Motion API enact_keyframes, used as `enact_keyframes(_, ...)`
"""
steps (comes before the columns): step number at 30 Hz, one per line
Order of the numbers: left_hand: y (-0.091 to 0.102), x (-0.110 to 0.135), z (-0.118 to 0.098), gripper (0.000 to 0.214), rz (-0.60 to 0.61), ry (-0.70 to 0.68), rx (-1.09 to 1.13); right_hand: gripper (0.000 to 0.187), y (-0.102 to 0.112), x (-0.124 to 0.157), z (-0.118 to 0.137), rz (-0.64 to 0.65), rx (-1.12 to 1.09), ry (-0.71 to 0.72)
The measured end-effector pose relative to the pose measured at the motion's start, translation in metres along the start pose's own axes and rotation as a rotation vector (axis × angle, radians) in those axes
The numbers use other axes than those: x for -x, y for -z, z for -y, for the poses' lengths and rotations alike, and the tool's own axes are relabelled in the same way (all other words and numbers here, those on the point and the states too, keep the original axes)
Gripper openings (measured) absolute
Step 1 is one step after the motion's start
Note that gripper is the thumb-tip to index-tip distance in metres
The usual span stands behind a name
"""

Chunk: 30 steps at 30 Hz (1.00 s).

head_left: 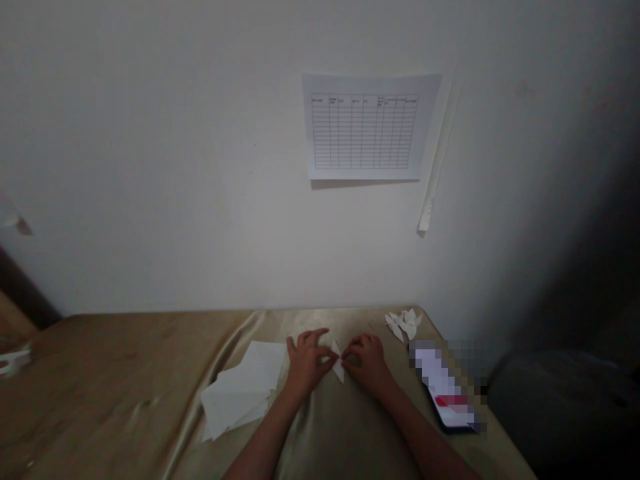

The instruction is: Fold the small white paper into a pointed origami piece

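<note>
A small piece of folded white paper (339, 371) is pinched between my two hands, just above or on the cloth-covered table. My left hand (309, 359) grips its left side with thumb and forefinger, the other fingers raised. On the opposite side my right hand (367, 360) pinches the paper with its fingers curled in. The fingertips hide the middle of the piece, and pointed ends show above and below them. Left of my left hand lies a loose stack of white paper sheets (245, 390), spread unevenly.
Several folded white paper pieces (406, 324) lie at the table's back right corner. A phone (445, 387), partly pixelated, rests near the right edge. The gold cloth (125, 387) has creases. Behind the table, a printed table sheet (367, 130) hangs on the wall.
</note>
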<state>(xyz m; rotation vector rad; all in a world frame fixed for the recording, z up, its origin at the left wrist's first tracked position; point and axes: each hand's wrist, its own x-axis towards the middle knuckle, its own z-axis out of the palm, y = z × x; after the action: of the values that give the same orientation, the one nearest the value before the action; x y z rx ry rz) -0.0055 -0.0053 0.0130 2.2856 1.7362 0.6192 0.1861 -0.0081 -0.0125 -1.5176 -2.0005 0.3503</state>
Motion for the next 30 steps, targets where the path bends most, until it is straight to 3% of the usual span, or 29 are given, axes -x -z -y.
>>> enact_keyframes(12,-0.003,0.005,0.006,0.019,0.03,0.019,-0.051,0.007,0.001,0.001,0.001,-0.02,-0.031,-0.026)
enact_keyframes(18,0.0,0.003,0.003,0.02,0.028,-0.062,-0.035,0.023,0.003,0.006,0.008,-0.02,0.02,-0.019)
enact_keyframes(30,0.001,0.003,0.009,0.028,0.147,-0.072,-0.041,0.031,0.003,0.007,0.009,0.003,0.075,-0.032)
